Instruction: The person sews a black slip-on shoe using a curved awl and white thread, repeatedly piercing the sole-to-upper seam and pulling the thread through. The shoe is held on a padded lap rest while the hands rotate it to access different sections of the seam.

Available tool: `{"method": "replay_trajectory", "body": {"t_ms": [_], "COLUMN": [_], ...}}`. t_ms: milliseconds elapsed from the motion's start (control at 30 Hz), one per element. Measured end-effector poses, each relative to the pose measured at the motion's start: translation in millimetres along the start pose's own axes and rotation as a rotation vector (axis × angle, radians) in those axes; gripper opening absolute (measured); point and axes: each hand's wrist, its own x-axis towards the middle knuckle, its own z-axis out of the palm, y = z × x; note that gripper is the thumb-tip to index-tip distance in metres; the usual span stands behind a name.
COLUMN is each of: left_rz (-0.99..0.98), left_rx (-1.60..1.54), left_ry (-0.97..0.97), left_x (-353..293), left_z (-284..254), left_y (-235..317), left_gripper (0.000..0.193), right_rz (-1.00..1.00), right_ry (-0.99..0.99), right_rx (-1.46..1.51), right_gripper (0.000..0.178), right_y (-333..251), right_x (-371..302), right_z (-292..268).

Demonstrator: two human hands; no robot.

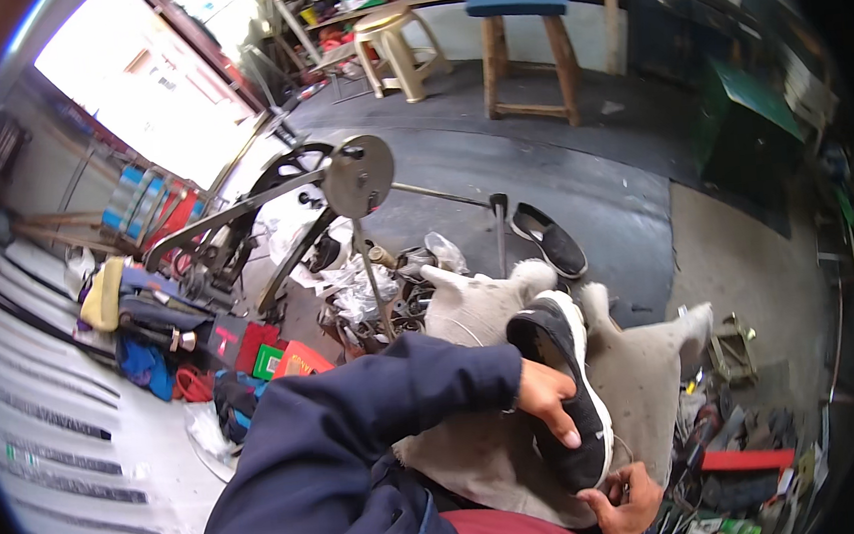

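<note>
A black slip-on shoe point(573, 396) with a white sole lies tilted across my lap, its sole edge facing right. My left hand point(548, 398) grips it, thumb pressed on the black upper and the other fingers partly hidden. By the shoe's near end, my right hand point(626, 502) is closed with fingers curled in a pinch. A thin pale thread point(625, 447) loops beside the sole and runs down to those fingers. Under the shoe, a dirty beige fleecy cloth point(641, 371) covers my legs. A matching black shoe point(550, 239) sits on the floor beyond my knees.
Ahead to the left stands a hand-cranked sewing machine point(358, 177) with a round metal disc. Plastic bags and small parts point(364, 292) lie below it. Tools and scraps point(733, 464) crowd my right side. A blue-topped stool point(517, 4) and a cream stool point(395, 49) stand farther off.
</note>
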Motion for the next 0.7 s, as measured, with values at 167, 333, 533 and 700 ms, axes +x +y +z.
{"method": "replay_trajectory", "body": {"t_ms": [167,333,533,700], "left_rz": [-0.016,-0.041,-0.075,0.139], "left_rx": [-0.703,-0.68,-0.494,-0.698], "left_ry": [-0.422,-0.346,-0.154,-0.123], "left_x": [22.4,14.7,16.2,16.9], "left_z": [21.3,41.9,25.2,11.7], "left_y": [6.1,8.6,-0.1,-11.4], "left_gripper": [0.059,0.053,0.05,0.047], "right_rz": [-0.007,0.081,0.186,0.258], "right_ry": [-0.026,-0.051,0.02,-0.001], "right_rx": [0.05,0.151,0.15,0.483], "right_gripper": [0.033,0.034,0.039,0.016], "right_y": [-10.4,-19.5,-21.5,7.6], "right_x": [1.2,8.3,29.7,44.9], "right_z": [-4.1,-4.8,-0.1,-14.4]}}
